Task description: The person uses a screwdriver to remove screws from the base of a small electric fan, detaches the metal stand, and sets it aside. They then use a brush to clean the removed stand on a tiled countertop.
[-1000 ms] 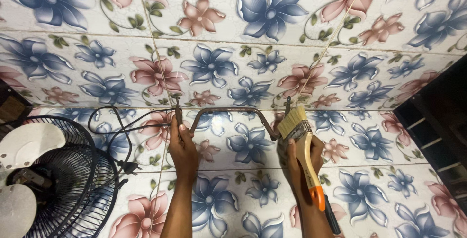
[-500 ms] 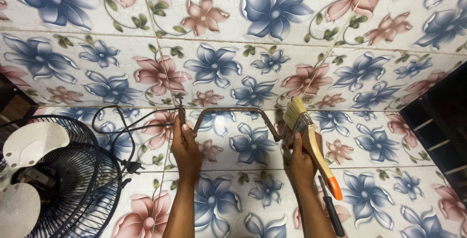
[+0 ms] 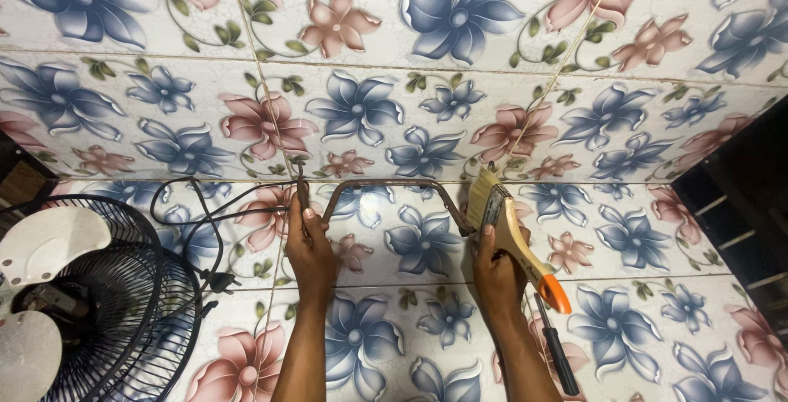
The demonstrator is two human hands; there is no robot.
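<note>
My left hand (image 3: 309,248) grips the left end of a bent, rusty metal bracket (image 3: 386,188) that lies on the flowered tile floor. My right hand (image 3: 497,266) holds a paintbrush (image 3: 509,234) with pale bristles, a wooden handle and an orange tip. Its bristles press against the bracket's right end. A dark screwdriver (image 3: 558,357) sits beside my right wrist; whether the hand also grips it I cannot tell.
A black table fan (image 3: 90,303) with white blades lies at the left, and its black cord (image 3: 201,213) with plug loops toward the bracket. A dark slatted wooden piece (image 3: 739,205) stands at the right edge. Floral tiles (image 3: 394,65) cover the floor.
The paintbrush has tilted, its handle swinging out to the right while the bristles slid along the bracket's right end. My left hand stayed on the bracket.
</note>
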